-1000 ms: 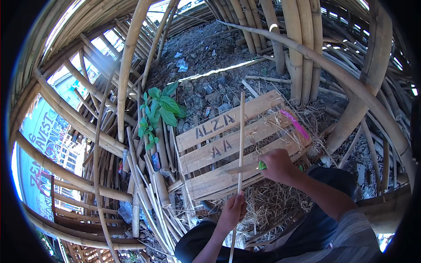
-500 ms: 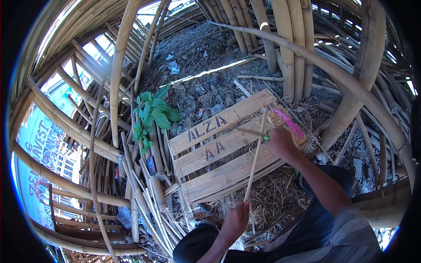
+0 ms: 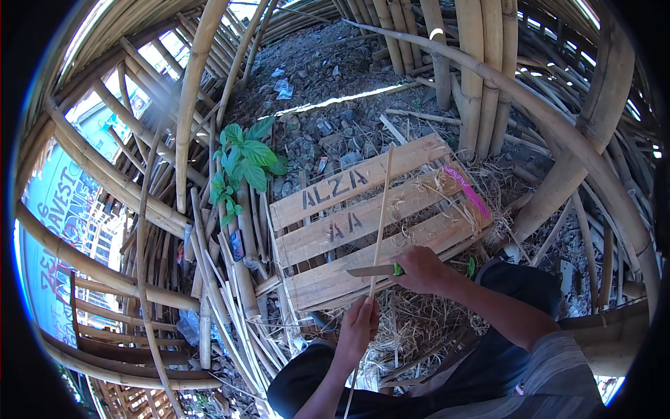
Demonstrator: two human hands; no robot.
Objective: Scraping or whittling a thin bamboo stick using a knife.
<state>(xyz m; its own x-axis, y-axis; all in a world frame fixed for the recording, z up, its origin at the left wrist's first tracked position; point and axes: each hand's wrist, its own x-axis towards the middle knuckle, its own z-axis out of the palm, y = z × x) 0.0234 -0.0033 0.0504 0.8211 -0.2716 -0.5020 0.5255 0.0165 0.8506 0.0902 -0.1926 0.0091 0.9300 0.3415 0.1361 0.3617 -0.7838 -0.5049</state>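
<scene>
Raised upright again, thin pale bamboo strip [image 3: 381, 216] meets apparently green-handled knife [image 3: 373, 270].

Bare forearms, dark trousers [image 3: 502, 363], grey striped top [image 3: 551, 384].

Room lies over the wooden pallet [image 3: 363, 223], its far slats bare but for a pink tool [image 3: 466, 190] at the right end. Bamboo poles [image 3: 460, 77] wall off the far side, leaning canes [image 3: 230, 279] (and a green plant [image 3: 244, 164]) crowd the left, and straw shavings [image 3: 412, 328] litter the near ground.
</scene>
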